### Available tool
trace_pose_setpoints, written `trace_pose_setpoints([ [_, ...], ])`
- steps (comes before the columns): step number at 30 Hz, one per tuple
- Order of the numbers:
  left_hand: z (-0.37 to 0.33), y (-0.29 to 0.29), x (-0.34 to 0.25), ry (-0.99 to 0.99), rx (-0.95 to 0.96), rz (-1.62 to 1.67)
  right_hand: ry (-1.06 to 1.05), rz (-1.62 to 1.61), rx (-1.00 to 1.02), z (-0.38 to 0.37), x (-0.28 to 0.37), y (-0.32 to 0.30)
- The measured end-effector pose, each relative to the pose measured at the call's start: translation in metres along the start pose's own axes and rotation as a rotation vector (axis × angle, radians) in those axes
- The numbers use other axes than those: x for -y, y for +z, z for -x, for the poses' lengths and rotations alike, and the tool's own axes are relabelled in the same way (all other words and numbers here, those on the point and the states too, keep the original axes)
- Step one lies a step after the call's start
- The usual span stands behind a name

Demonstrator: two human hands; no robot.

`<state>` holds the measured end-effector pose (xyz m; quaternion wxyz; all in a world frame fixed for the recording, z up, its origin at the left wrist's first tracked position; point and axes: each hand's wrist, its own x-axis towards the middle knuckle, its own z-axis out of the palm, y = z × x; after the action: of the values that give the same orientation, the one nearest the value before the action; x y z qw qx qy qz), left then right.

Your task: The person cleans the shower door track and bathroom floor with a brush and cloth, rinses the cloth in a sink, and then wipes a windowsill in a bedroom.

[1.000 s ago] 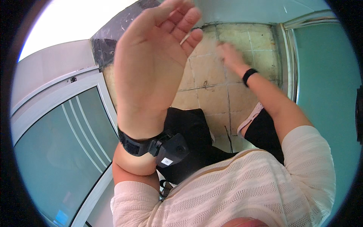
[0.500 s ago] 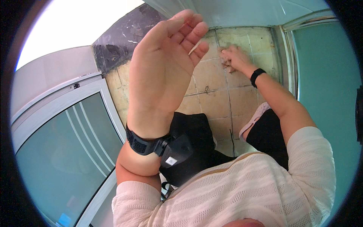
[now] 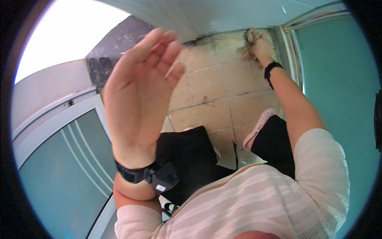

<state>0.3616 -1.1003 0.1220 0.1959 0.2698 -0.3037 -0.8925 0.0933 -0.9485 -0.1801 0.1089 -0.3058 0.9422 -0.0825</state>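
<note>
My left hand [image 3: 141, 83] is raised close to the view with its palm showing. Its fingers are loosely curved and a little apart, holding nothing. A black strap with a small dark box [image 3: 165, 177] circles that wrist. Farther off, my right hand [image 3: 262, 48] reaches down to the tiled floor [image 3: 203, 83], near its far right corner. The fingers of that hand are closed round a brownish crumpled cloth [image 3: 244, 52], which presses on the tiles. Motion blur and the fingers hide part of the cloth. The right wrist wears a black band [image 3: 271, 71].
A teal panel [image 3: 342, 91] with a metal frame rises on the right. A pale wall panel [image 3: 234, 16] borders the floor's far edge. White-framed frosted glass [image 3: 75, 159] stands at left, below a dark marbled slab [image 3: 115, 49]. My pink shoe [image 3: 260, 125] rests on the tiles.
My right hand has moved the cloth farther away and slightly right, towards the floor's far corner. My left hand has shifted left and a little lower in view. The whole view has turned slightly.
</note>
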Motion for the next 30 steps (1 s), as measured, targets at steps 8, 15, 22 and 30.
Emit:
trace_pose_setpoints([
  [8,-0.027,0.009,0.013,-0.039,0.072,0.071,-0.496,-0.145,0.294,0.06,0.07,0.023],
  [15,-0.031,0.016,0.022,-0.114,0.052,0.058,-0.103,-0.17,-0.088,0.037,0.026,0.043],
  [22,-0.03,0.015,0.016,-0.086,0.069,0.05,0.163,0.081,0.212,0.003,-0.05,-0.017],
  [30,-0.033,0.026,0.026,-0.111,0.008,0.007,-0.223,-0.165,0.502,0.031,-0.031,-0.011],
])
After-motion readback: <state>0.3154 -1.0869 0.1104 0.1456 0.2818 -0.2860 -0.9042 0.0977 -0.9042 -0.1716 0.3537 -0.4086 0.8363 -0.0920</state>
